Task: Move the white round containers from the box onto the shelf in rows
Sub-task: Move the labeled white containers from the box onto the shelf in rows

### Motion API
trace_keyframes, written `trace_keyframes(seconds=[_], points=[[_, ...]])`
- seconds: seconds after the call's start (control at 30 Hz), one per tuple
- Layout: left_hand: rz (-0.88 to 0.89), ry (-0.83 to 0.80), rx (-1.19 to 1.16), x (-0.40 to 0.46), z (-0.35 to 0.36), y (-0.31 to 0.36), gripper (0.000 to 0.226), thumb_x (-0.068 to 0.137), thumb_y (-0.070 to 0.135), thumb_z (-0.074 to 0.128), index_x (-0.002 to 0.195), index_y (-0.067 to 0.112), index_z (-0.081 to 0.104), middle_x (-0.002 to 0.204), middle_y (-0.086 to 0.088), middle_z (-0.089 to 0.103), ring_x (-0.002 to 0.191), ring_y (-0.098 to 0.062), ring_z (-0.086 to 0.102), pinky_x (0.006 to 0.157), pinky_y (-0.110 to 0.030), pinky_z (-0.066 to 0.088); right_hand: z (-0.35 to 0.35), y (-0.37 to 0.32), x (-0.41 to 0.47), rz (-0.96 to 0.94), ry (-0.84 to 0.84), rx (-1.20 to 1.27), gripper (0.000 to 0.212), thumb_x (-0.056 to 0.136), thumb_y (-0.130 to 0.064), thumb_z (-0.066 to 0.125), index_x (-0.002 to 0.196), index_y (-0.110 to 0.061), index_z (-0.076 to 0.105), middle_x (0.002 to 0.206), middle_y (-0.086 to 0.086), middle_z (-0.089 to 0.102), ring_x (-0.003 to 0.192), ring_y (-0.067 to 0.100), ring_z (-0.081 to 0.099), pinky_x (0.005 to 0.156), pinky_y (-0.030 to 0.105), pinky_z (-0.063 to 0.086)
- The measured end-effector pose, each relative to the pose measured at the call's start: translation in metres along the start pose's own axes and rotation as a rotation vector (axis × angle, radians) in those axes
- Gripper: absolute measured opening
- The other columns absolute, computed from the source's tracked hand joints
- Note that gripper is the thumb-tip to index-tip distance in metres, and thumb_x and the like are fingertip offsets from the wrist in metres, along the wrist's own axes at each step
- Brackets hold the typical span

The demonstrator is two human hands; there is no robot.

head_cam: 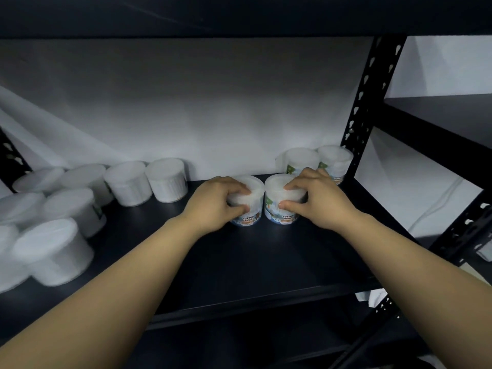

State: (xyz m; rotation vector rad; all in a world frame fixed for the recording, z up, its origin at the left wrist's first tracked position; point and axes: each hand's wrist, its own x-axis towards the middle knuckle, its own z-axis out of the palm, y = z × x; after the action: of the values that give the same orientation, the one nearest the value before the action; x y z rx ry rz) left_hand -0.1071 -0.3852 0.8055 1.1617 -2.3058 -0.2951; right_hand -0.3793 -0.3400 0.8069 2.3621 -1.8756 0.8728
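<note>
Two white round containers stand side by side on the dark shelf point(239, 262). My left hand point(215, 201) grips the left container point(250, 206) from above, fingers on its lid and thumb on its front. My right hand point(316, 195) grips the right container point(279, 209) the same way. Both show a blue "Cotton Buds" label. Two more containers point(300, 158) point(335, 158) stand behind them against the right post. Several containers point(165, 179) sit in rows at the shelf's left end. The box is out of view.
A white sheet point(186, 115) hangs behind the shelf. A black perforated post point(367, 102) marks the right end. The upper shelf point(213, 14) hangs low overhead. Another black rack point(452, 129) stands to the right.
</note>
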Motion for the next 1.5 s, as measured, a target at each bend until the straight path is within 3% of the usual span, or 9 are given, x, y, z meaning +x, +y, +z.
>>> trace_keyframes(seconds=[0.23, 0.5, 0.63, 0.73, 1.13, 1.5], points=[[0.041, -0.032, -0.007, 0.037, 0.029, 0.026, 0.039, 0.08, 0.037, 0.078, 0.118, 0.031, 0.072, 0.124, 0.015, 0.067, 0.113, -0.009, 0.057, 0.096, -0.025, 0.043, -0.015, 0.048, -0.003, 0.053, 0.046, 0.011, 0.047, 0.077, -0.054, 0.079, 0.115, -0.028, 0.071, 0.107, -0.016, 0.056, 0.103, 0.009, 0.037, 0.094, 0.03, 0.04], [0.121, -0.072, -0.052, 0.075, 0.067, 0.066, 0.041, 0.08, 0.036, 0.077, 0.121, 0.031, 0.07, 0.126, 0.013, 0.066, 0.115, -0.011, 0.055, 0.097, -0.028, 0.044, -0.042, 0.101, -0.017, 0.153, 0.074, 0.007, 0.045, 0.077, -0.047, 0.081, 0.116, -0.027, 0.071, 0.109, -0.016, 0.057, 0.106, 0.013, 0.045, 0.089, 0.023, 0.034], [0.152, -0.06, -0.058, 0.089, 0.083, 0.08, 0.04, 0.081, 0.038, 0.077, 0.119, 0.03, 0.071, 0.122, 0.012, 0.067, 0.114, -0.013, 0.055, 0.095, -0.029, 0.045, -0.051, 0.118, -0.018, 0.244, 0.093, 0.022, 0.044, 0.076, -0.046, 0.081, 0.114, -0.026, 0.074, 0.112, -0.007, 0.064, 0.109, 0.019, 0.05, 0.089, 0.022, 0.034], [0.173, -0.046, -0.062, 0.097, 0.093, 0.086, 0.04, 0.081, 0.04, 0.076, 0.12, 0.029, 0.071, 0.119, 0.011, 0.067, 0.113, -0.014, 0.055, 0.092, -0.029, 0.045, -0.052, 0.122, -0.02, 0.306, 0.151, 0.061, 0.046, 0.076, -0.054, 0.077, 0.111, -0.024, 0.075, 0.111, -0.007, 0.065, 0.109, 0.017, 0.051, 0.089, 0.026, 0.037], [0.172, -0.002, -0.04, 0.103, 0.107, 0.097, 0.041, 0.084, 0.041, 0.074, 0.123, 0.029, 0.068, 0.123, 0.011, 0.065, 0.116, -0.013, 0.051, 0.09, -0.022, 0.039, -0.054, 0.127, -0.018, 0.374, 0.138, 0.026, 0.043, 0.084, -0.05, 0.071, 0.115, -0.021, 0.073, 0.118, -0.003, 0.065, 0.116, 0.021, 0.052, 0.093, 0.031, 0.042], [0.178, 0.006, -0.038, 0.102, 0.11, 0.101, 0.042, 0.085, 0.041, 0.072, 0.125, 0.028, 0.068, 0.126, 0.008, 0.065, 0.116, -0.016, 0.053, 0.095, -0.031, 0.045, -0.056, 0.127, -0.016, 0.424, 0.13, 0.024, 0.038, 0.084, -0.045, 0.072, 0.113, -0.02, 0.072, 0.121, -0.004, 0.064, 0.119, 0.018, 0.053, 0.093, 0.031, 0.043]])
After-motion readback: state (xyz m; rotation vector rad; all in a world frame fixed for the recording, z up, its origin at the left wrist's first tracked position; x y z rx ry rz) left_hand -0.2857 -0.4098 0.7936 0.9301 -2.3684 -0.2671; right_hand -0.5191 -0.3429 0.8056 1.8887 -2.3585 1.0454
